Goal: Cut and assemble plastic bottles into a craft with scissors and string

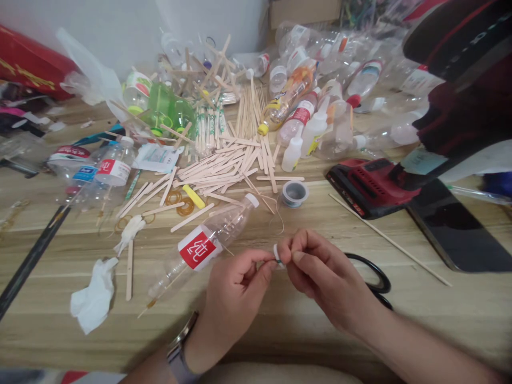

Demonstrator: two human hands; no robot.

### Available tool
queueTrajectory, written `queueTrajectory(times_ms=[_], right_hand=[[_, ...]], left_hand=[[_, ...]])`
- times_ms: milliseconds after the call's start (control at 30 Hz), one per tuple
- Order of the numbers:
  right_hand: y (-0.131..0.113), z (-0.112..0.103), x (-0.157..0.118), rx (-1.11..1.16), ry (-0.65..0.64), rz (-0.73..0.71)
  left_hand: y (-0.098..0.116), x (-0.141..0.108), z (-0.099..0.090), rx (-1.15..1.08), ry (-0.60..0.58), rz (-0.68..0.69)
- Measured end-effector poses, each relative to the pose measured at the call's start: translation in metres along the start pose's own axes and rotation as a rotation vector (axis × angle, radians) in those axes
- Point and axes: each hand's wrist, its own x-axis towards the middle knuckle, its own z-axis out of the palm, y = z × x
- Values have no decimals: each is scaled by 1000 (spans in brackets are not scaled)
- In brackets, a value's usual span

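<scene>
Both hands meet near the table's front edge. My left hand (242,288), with a watch on its wrist, pinches one side of a small white cap-like piece (276,253). My right hand (320,274) has its fingertips pressed together at the other side of that piece. A bit of dark green shows at the piece's lower edge; the rest is hidden by fingers. A clear bottle with a red and white label (198,248) lies just left of the hands, a thin stick along it. Black scissor handles (378,274) show behind my right hand.
A grey round tub (295,193) stands beyond the hands, near piled wooden sticks (224,165). At right are a red and black power tool (372,186), a phone (460,229) and a thin stick (390,240). Many plastic bottles line the back; crumpled tissue (94,296) lies left.
</scene>
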Motion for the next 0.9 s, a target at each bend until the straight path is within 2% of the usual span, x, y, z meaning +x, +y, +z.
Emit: queueTrajectory(times_ms=[133,267,467,600,733,900], right_hand=[[0,-3,-1,-23,-13,11],[-2,-3,-3,-148,-51,-27],[-4,2,-3,-286,-42,-72],[-5,3,-3,-320,-28,-48],[-6,1,-3,-355,4,-25],[-7,-1,-2,-339,11,-110]], left_hand=[[2,1,-1,-22,-43,13],[3,2,-5,-22,-77,15],[5,5,-9,-21,-114,-10],[5,8,-10,-34,-123,-29],[5,9,-8,-57,-141,-83],[1,10,-4,-121,-175,-216]])
